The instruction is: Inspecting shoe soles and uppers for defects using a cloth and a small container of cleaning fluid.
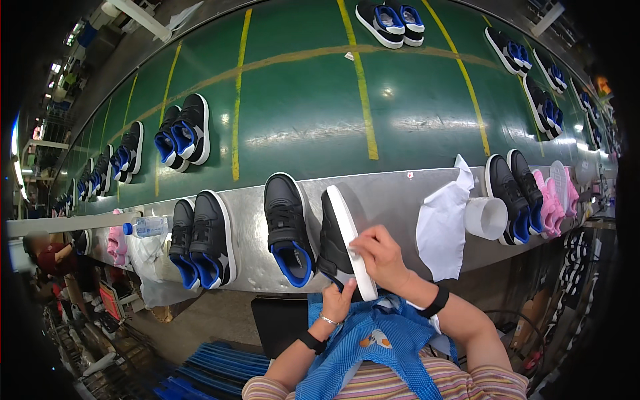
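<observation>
Nearest, the left hand (337, 300) grips the toe end of a black sneaker (339, 243) from below, fingers curled around it. The right hand (380, 257) presses against the sneaker's white sole, fingers bunched together on a small pale thing — what it is, I cannot tell. The shoe is tipped on its side at the near edge of the metal ledge (387, 197). Just left stands its partner shoe (287, 230), black with blue lining; a white cloth (443, 223) hangs to the right. Beyond — the green conveyor belt (300, 100) carrying more sneaker pairs (183, 133).
</observation>
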The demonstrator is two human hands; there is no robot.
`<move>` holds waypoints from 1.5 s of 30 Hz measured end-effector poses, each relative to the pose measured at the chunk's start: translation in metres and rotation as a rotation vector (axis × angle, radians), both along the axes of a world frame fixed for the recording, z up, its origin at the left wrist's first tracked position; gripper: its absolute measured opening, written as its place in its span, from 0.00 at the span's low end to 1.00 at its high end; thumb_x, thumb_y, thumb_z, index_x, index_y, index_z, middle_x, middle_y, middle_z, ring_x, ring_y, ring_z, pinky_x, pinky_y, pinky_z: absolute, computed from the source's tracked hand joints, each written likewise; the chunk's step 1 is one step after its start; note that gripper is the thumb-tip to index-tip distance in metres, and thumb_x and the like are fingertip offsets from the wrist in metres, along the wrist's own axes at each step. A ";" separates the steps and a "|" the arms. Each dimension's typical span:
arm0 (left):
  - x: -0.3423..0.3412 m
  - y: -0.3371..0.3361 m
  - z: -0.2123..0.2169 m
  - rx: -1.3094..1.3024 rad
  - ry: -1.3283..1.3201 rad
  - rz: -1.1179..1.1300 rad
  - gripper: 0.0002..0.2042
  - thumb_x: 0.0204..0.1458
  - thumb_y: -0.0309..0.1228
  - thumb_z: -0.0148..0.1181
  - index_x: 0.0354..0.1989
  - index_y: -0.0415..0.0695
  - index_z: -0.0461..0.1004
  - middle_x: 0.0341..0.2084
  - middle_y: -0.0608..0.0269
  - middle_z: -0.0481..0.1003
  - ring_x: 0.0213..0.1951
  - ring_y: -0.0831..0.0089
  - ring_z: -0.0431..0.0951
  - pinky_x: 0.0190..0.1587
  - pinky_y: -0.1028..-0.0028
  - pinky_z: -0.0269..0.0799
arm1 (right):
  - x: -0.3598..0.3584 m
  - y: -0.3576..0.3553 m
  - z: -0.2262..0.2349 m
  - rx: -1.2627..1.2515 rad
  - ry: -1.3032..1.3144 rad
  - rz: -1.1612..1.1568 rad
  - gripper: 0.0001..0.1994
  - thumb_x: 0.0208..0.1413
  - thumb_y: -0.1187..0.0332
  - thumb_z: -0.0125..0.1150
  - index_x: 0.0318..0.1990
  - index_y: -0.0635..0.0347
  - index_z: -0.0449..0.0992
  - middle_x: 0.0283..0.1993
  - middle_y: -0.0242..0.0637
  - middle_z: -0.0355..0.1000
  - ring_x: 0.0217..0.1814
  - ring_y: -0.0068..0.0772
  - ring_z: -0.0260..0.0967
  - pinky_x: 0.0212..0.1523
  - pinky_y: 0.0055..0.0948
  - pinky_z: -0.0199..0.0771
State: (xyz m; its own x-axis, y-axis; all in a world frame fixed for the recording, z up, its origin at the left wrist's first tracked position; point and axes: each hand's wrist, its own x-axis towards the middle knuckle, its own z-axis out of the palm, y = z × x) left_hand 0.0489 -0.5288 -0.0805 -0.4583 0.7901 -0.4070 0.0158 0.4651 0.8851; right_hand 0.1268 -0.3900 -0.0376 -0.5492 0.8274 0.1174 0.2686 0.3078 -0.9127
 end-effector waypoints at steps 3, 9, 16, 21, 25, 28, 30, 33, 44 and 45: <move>-0.004 -0.001 0.001 0.012 -0.023 -0.039 0.16 0.51 0.38 0.49 0.24 0.34 0.72 0.15 0.64 0.71 0.22 0.82 0.68 0.25 0.76 0.64 | -0.035 0.035 -0.004 0.069 0.009 -0.003 0.05 0.41 0.80 0.55 0.28 0.61 0.73 0.28 0.40 0.63 0.29 0.37 0.65 0.30 0.28 0.66; -0.012 -0.005 0.000 -0.030 -0.092 -0.118 0.15 0.48 0.38 0.53 0.29 0.35 0.73 0.19 0.56 0.74 0.25 0.73 0.74 0.29 0.74 0.68 | -0.071 0.106 -0.040 -0.137 -0.252 0.080 0.03 0.42 0.74 0.56 0.26 0.62 0.74 0.26 0.43 0.64 0.30 0.44 0.65 0.32 0.35 0.64; -0.034 -0.021 0.019 0.089 -0.722 0.255 0.20 0.55 0.41 0.41 0.42 0.34 0.68 0.34 0.59 0.73 0.36 0.71 0.74 0.39 0.74 0.69 | -0.017 0.114 -0.037 -0.068 -0.271 -0.012 0.05 0.43 0.73 0.58 0.30 0.61 0.74 0.29 0.38 0.67 0.31 0.32 0.66 0.33 0.26 0.65; -0.036 -0.025 0.024 0.166 -0.625 0.074 0.26 0.52 0.49 0.39 0.52 0.41 0.58 0.46 0.56 0.66 0.45 0.66 0.70 0.47 0.70 0.66 | 0.013 0.110 -0.036 -0.613 0.183 -0.034 0.07 0.50 0.72 0.54 0.36 0.64 0.73 0.32 0.29 0.70 0.34 0.16 0.63 0.33 0.19 0.64; -0.041 -0.031 0.024 0.123 -1.627 0.420 0.26 0.38 0.41 0.59 0.49 0.49 0.65 0.42 0.62 0.70 0.40 0.62 0.72 0.36 0.66 0.70 | 0.013 0.093 -0.037 -0.804 0.137 0.029 0.07 0.49 0.71 0.56 0.35 0.64 0.74 0.33 0.30 0.70 0.34 0.17 0.63 0.35 0.17 0.62; -0.030 -0.031 0.029 0.006 -1.364 0.484 0.21 0.41 0.43 0.52 0.44 0.50 0.67 0.39 0.62 0.72 0.33 0.63 0.73 0.24 0.66 0.66 | 0.016 0.078 -0.034 -0.668 0.138 -0.112 0.07 0.48 0.71 0.57 0.32 0.64 0.75 0.32 0.30 0.69 0.31 0.17 0.62 0.31 0.16 0.61; -0.023 -0.011 0.035 -0.043 -1.244 0.518 0.19 0.43 0.46 0.47 0.41 0.49 0.69 0.37 0.61 0.72 0.28 0.64 0.73 0.16 0.70 0.62 | 0.021 0.073 -0.029 -0.367 0.085 -0.239 0.07 0.47 0.71 0.57 0.32 0.64 0.75 0.30 0.30 0.67 0.29 0.18 0.61 0.29 0.16 0.60; -0.017 0.015 0.045 -0.139 -1.307 0.770 0.18 0.44 0.46 0.47 0.40 0.50 0.69 0.36 0.63 0.73 0.29 0.65 0.73 0.19 0.67 0.63 | 0.018 0.045 -0.009 -0.407 0.091 -0.260 0.06 0.47 0.71 0.57 0.32 0.63 0.76 0.29 0.31 0.65 0.28 0.18 0.60 0.29 0.16 0.60; 0.012 0.045 0.064 0.190 -1.293 0.411 0.17 0.53 0.42 0.42 0.47 0.45 0.63 0.39 0.57 0.70 0.36 0.65 0.74 0.30 0.63 0.72 | 0.046 -0.009 0.031 -0.563 0.244 -0.242 0.06 0.49 0.74 0.54 0.34 0.66 0.74 0.30 0.31 0.65 0.31 0.17 0.62 0.32 0.15 0.62; 0.018 0.052 0.068 0.133 -1.150 0.465 0.19 0.54 0.43 0.39 0.48 0.43 0.62 0.40 0.58 0.70 0.36 0.66 0.74 0.34 0.67 0.72 | 0.053 -0.013 0.033 -0.610 0.274 -0.283 0.06 0.50 0.74 0.53 0.34 0.66 0.74 0.31 0.30 0.65 0.32 0.17 0.62 0.33 0.15 0.62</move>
